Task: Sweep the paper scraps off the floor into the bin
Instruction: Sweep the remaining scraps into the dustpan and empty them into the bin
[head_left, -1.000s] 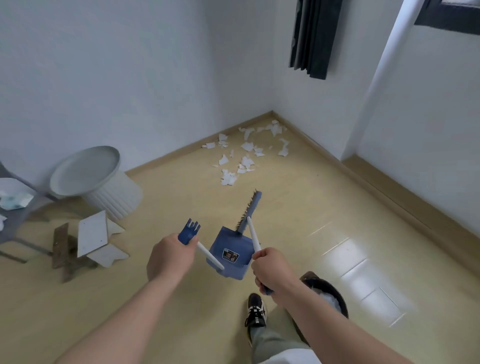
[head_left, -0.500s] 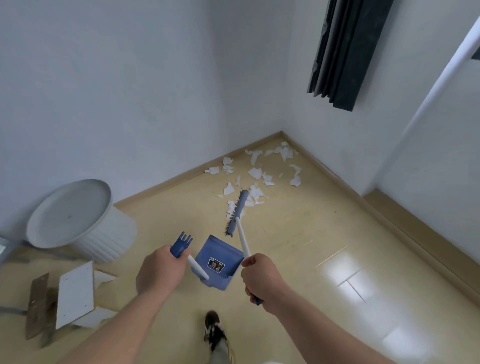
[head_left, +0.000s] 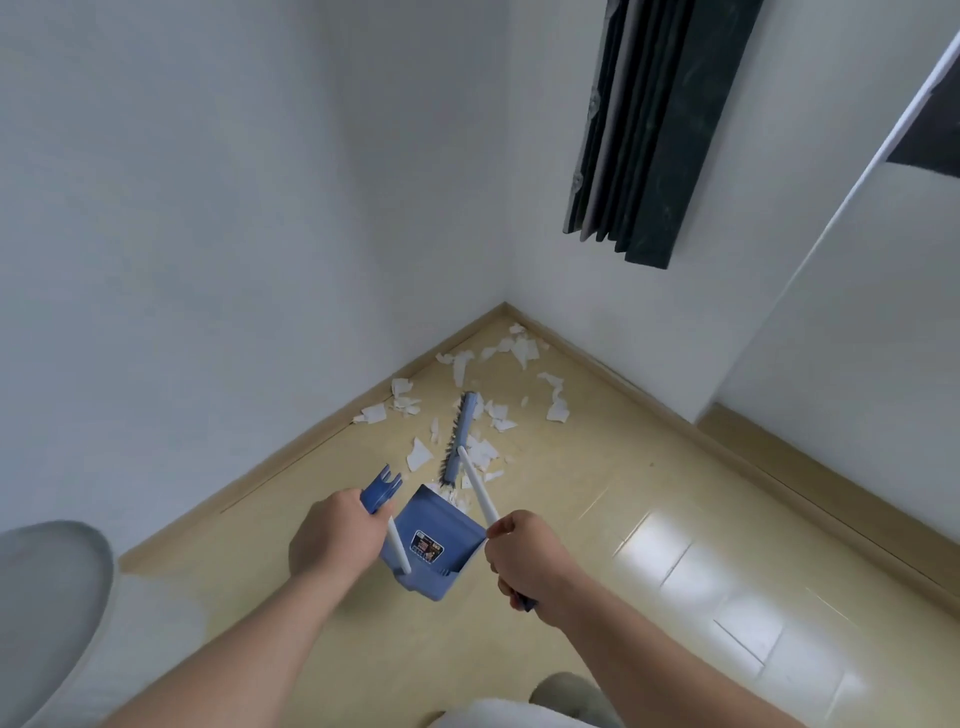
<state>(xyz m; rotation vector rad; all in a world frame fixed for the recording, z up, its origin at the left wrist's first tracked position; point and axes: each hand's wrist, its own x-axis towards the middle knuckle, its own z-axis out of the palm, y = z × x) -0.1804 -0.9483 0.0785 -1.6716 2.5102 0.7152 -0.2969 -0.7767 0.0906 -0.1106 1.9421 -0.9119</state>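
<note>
Several white paper scraps (head_left: 511, 353) lie scattered on the yellow floor in the room's corner. My left hand (head_left: 335, 535) grips the white and blue handle of a blue dustpan (head_left: 434, 545), which hangs between my hands near the floor. My right hand (head_left: 524, 556) grips the white handle of a blue broom. The broom head (head_left: 460, 441) is among the nearer scraps, just beyond the dustpan's mouth. No bin shows in this view.
White walls meet at the corner with a wooden skirting board (head_left: 311, 441) along the floor. A dark curtain (head_left: 649, 130) hangs upper right. A round white table (head_left: 47, 597) is at the left edge. My knee (head_left: 566, 691) shows at the bottom.
I have stepped toward the corner; the scraps are much closer. The broom head has moved forward into the scraps. The black bin by my foot has left the view.
</note>
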